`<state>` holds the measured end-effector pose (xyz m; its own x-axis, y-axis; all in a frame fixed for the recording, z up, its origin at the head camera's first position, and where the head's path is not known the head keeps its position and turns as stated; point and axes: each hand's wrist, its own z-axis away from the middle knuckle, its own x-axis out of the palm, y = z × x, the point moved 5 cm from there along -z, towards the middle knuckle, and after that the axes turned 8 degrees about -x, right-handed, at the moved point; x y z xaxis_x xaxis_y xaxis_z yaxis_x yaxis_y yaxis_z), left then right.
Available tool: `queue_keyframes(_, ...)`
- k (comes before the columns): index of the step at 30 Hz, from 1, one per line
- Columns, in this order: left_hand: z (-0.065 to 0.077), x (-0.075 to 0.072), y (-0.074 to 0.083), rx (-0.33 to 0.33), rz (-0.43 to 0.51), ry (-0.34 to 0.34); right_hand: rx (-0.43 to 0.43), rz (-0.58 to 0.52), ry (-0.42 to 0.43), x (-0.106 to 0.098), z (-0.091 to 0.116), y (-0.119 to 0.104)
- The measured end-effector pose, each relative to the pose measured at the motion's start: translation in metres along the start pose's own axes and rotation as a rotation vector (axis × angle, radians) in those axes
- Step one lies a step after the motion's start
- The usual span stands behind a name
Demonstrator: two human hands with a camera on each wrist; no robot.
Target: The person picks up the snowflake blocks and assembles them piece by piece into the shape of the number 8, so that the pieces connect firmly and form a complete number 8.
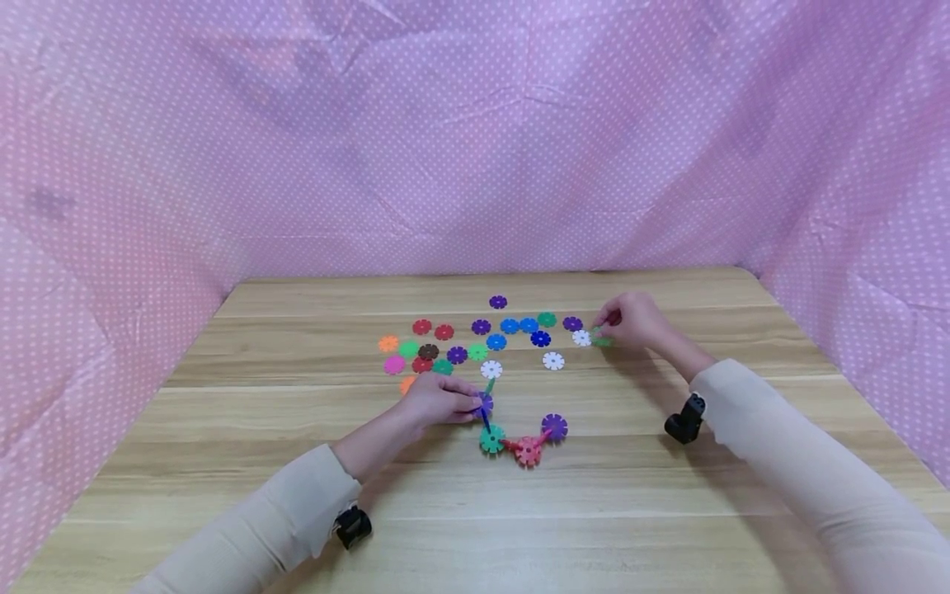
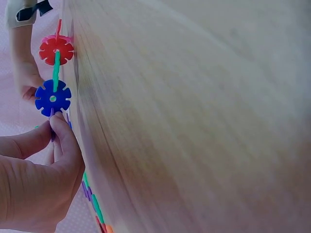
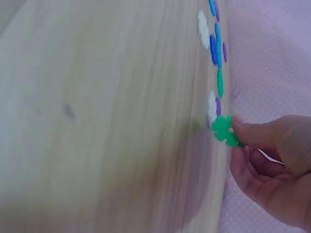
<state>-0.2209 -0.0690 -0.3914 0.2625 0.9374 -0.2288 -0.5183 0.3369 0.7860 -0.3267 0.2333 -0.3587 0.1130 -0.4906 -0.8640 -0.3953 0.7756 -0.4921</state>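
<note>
both your hands pinch notched discs over a wooden table

nearest you, your beige left sleeve carries a black wrist camera above the light wood-grain table. ahead lies the linked chain of flower-shaped, notched plastic discs: a coral-red disc at its near bend, a purple disc at its right end, a teal-green disc to the left, then a dark blue disc seen edge-on. your left hand grips the next link, a purple plastic disc, its thumb and fingertips drawn together with only that disc between them. just beyond your fingertips a green disc shows edge-on, near a flat white disc.

farther out, to the right, your right hand pinches a bright green notched plastic disc by its edge between thumb and fingers, closed to its thickness. it is just beside another white disc. loose discs in red, blue, orange and other colours lie left of it. behind the table hangs pink cloth with white dots.
</note>
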Motion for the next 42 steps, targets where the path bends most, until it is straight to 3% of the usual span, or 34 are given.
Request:
queue_keyframes(4,0.000,0.000,0.000,-0.001,0.000,0.001,0.006,-0.058,-0.065,0.007,-0.001,-0.014)
queue_keyframes(13,-0.003,0.001,0.000,-0.009,0.003,0.000,0.064,-0.381,-0.122,0.034,-0.003,-0.055)
queue_keyframes(24,-0.003,0.002,0.001,-0.001,-0.007,-0.007,0.097,-0.578,-0.182,0.067,-0.005,-0.095)
queue_keyframes(37,-0.004,0.004,0.001,0.010,-0.014,-0.007,0.026,-0.562,-0.229,0.077,-0.006,-0.103)
queue_keyframes(42,-0.003,0.005,0.001,0.027,-0.043,0.033,0.016,-0.551,-0.243,0.082,-0.006,-0.104)
